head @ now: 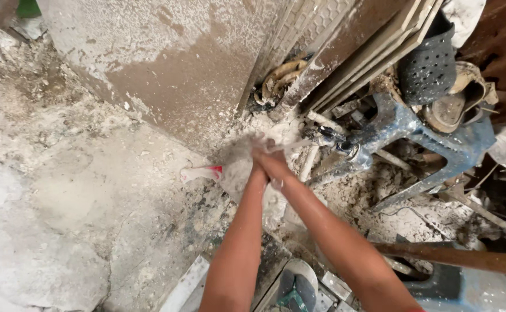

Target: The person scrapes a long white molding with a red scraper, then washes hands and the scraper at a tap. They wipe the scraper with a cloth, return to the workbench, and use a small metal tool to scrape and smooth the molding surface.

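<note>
Leftmost, a dusty concrete floor (80, 190) bears a red-and-white tool handle (202, 173). Centrally, the left hand (260, 151) and right hand (271, 160) press together, blurred, over white plaster powder (238, 159); whether their fingers are open or closed cannot be told. Rightward stands a blue plastic stool (432, 141).

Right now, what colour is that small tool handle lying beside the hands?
Red and white handle, dust-smeared; head view.

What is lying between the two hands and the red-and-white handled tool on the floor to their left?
Nothing solid shows. Both hands, left hand and right hand, are pressed together and blurred at the foot of the plastered wall. The red-and-white tool lies just left of them on the dusty floor, with only loose plaster powder between.
</note>
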Motion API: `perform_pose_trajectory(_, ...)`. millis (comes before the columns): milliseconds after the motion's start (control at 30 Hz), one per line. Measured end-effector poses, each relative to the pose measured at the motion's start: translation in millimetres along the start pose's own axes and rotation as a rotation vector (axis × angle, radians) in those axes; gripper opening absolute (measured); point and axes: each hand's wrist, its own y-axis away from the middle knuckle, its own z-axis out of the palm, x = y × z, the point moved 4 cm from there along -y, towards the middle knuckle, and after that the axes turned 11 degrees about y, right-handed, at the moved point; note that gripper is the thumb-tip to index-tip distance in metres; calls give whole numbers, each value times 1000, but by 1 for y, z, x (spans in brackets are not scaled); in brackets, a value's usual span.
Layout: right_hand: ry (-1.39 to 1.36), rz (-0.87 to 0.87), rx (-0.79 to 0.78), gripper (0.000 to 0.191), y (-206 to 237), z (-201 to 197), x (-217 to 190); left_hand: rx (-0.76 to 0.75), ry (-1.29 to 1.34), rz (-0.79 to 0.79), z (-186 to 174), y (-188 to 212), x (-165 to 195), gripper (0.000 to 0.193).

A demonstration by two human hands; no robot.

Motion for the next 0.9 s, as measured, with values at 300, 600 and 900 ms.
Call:
perform_pose_trajectory(300, 438, 99, -32, 36, -30, -3, -34, -223, 43, 40, -13, 64, 14, 75)
perform_pose_trajectory(600, 775, -560, -207, 26, -55, 17, -46, -137, 509, -323, 14, 81, 3, 100)
perform_pose_trajectory(900, 171, -221, -155, 52, 1, -2, -10, 306, 310, -483, 5, 39, 11, 72)
